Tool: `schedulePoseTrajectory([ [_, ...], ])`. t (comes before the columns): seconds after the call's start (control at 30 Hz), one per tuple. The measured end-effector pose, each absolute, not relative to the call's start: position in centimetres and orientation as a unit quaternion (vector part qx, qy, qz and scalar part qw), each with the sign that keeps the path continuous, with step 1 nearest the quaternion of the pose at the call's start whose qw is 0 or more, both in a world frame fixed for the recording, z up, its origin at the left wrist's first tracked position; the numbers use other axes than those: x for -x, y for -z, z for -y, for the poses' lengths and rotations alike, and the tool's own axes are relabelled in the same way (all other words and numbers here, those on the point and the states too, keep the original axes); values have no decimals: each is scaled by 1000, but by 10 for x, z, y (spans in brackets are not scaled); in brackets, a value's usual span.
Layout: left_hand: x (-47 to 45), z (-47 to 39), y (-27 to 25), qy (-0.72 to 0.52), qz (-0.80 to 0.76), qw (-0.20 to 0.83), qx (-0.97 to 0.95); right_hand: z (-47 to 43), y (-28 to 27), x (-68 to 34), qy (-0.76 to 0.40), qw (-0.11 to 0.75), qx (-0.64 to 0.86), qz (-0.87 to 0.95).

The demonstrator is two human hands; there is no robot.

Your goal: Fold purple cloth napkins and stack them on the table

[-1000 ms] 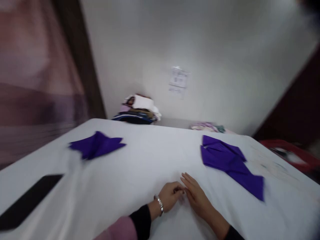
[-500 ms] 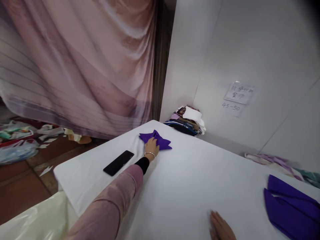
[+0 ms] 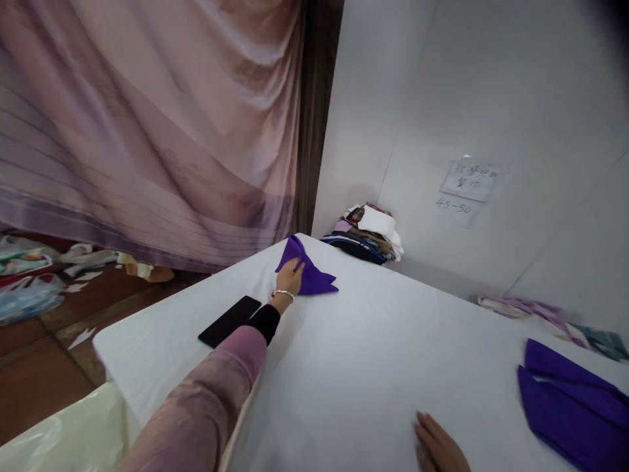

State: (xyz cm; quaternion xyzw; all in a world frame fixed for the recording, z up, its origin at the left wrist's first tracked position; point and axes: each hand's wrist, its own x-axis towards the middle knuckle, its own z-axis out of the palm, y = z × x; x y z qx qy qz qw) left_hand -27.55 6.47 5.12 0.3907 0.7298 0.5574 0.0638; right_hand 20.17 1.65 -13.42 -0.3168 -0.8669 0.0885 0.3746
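At the far corner of the white table point(image 3: 354, 367), my left hand point(image 3: 289, 275) pinches a purple cloth napkin point(image 3: 317, 280). One part of the napkin stands up in a peak behind the fingers, while its pointed right end lies on the tabletop. My fingertips are partly hidden by the cloth. My right hand point(image 3: 439, 446) shows at the bottom edge, fingers stretched out over the tabletop, holding nothing. A second purple cloth point(image 3: 570, 406), folded with pointed ends, lies at the right side. Beside my left wrist is a black phone point(image 3: 228, 321), partly covered by my sleeve.
Folded clothes point(image 3: 366, 236) are piled behind the far table edge, by a grey wall with a handwritten sign point(image 3: 472, 178). More cloth point(image 3: 535, 313) lies along the wall at right. A pink curtain point(image 3: 196, 131) hangs at left, with bags point(image 3: 29, 298) on the floor.
My left hand has shifted slightly left, and the napkin's left part has risen into a peak. My right hand has stayed nearly in place. The view has moved a little.
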Motion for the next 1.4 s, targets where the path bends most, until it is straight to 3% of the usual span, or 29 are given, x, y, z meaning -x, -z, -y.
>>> schedulePoseTrajectory([
  [0.13,178,-33,-39,-448,-606,78,-653,21,73,-170,-354,396,461,711],
  [0.27,71,26,-4,-356,-469,253,-768,29,31,-137,-599,492,421,472],
  [0.43,17,66,2,-323,-428,358,-765,33,27,-130,-625,530,427,381],
  [0.73,61,17,-71,-368,-500,460,-635,53,3,-136,-725,462,357,366],
  [0.87,107,-32,-71,-457,-615,412,-493,49,19,-139,-715,443,381,385],
  [1.0,132,-30,-37,-475,-671,356,-445,40,40,-149,-647,458,438,423],
  [1.2,104,40,12,-405,-678,321,-523,42,32,-158,-336,445,521,646],
  [1.27,94,58,21,-368,-664,276,-590,53,22,-152,-260,415,488,722],
  [1.4,85,72,25,-309,-645,214,-665,74,18,-131,-234,285,406,836],
])
